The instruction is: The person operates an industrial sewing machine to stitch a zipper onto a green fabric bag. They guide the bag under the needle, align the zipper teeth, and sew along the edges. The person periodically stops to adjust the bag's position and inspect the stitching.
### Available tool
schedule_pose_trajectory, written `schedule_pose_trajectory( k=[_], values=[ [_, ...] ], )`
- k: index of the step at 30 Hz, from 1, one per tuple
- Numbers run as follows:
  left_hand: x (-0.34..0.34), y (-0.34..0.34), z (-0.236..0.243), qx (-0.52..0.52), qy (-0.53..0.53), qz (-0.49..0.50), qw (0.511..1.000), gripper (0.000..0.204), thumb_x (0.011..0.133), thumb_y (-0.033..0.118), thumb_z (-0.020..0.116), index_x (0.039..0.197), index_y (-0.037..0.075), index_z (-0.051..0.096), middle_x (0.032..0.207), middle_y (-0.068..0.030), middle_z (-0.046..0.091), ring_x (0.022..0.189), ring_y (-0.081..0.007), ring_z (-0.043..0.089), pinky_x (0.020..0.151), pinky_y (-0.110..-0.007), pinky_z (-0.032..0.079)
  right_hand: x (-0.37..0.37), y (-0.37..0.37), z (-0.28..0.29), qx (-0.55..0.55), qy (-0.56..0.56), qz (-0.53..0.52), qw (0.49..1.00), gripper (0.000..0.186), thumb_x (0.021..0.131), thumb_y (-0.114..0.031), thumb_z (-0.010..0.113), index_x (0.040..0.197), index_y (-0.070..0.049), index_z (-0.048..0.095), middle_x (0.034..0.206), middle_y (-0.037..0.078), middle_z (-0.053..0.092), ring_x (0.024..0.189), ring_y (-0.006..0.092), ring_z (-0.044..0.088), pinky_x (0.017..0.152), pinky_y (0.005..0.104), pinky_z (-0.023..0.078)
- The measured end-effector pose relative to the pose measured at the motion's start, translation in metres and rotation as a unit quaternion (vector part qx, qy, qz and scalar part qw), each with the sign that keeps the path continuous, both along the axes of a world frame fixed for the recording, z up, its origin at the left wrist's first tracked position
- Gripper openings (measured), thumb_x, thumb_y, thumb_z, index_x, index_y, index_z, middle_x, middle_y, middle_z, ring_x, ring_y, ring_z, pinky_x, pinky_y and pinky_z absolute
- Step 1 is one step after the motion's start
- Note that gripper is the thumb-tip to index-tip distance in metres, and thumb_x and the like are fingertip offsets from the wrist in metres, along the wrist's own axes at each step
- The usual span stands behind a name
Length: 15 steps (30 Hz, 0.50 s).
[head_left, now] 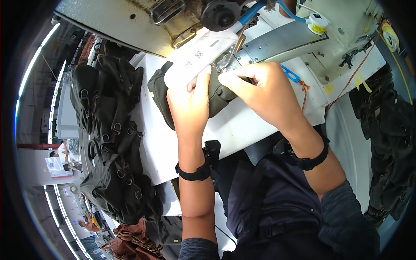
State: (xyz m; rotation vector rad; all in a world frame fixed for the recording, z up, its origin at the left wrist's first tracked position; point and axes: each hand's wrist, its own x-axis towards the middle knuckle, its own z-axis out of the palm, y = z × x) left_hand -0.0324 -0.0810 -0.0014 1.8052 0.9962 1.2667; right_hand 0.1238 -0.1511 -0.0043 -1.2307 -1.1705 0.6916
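Note:
A dark olive fabric bag [159, 93] lies on the white table beneath a sewing machine [117, 21]. My left hand [190, 102] is closed on the bag's upper side, its thumb beside the needle area and some fingertips hidden by a white plate [201, 56]. Across from it, my right hand [264, 89] pinches the bag's edge with thumb and forefinger, just right of the metal presser foot [223, 65]. The plate covers part of the bag from above. Each wrist wears a black strap.
Dark bags with metal rings [110, 130] are heaped at the left, with reddish-brown bags [132, 242] below. More dark fabric [392, 147] hangs at the right. A blue tool with orange cord [291, 73] lies by the machine bed [284, 41]. A white-yellow round device [317, 24] sits above.

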Motion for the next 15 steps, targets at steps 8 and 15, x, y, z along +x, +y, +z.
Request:
schedule_pose_trajectory(
  k=[8, 15],
  values=[
    [-0.005, -0.026, 0.006, 0.202, 0.174, 0.082, 0.96, 0.02, 0.099, 0.004, 0.071, 0.118, -0.003, 0.07, 0.115, -0.0141, 0.074, 0.103, -0.0183, 0.072, 0.089, -0.03, 0.057, 0.026, -0.008, -0.027, 0.032, 0.039, 0.155, 0.987, 0.029, 0.097, -0.013, 0.066, 0.121, 0.001, 0.072, 0.087, 0.012, 0.074, 0.076, 0.0108, 0.058, 0.075, 0.0315, 0.051],
    [-0.017, -0.068, 0.004, 0.358, 0.452, 0.072, 0.814, 0.053, 0.089, 0.013, 0.079, 0.14, 0.014, 0.067, 0.145, -0.0055, 0.065, 0.14, -0.029, 0.055, 0.123, -0.055, 0.028, 0.013, -0.022, -0.011, -0.051, 0.203, 0.169, 0.963, 0.025, 0.098, -0.015, 0.064, 0.079, 0.001, 0.06, 0.071, -0.004, 0.055, 0.068, 0.0034, 0.045, 0.06, 0.027, 0.038]
  ],
)
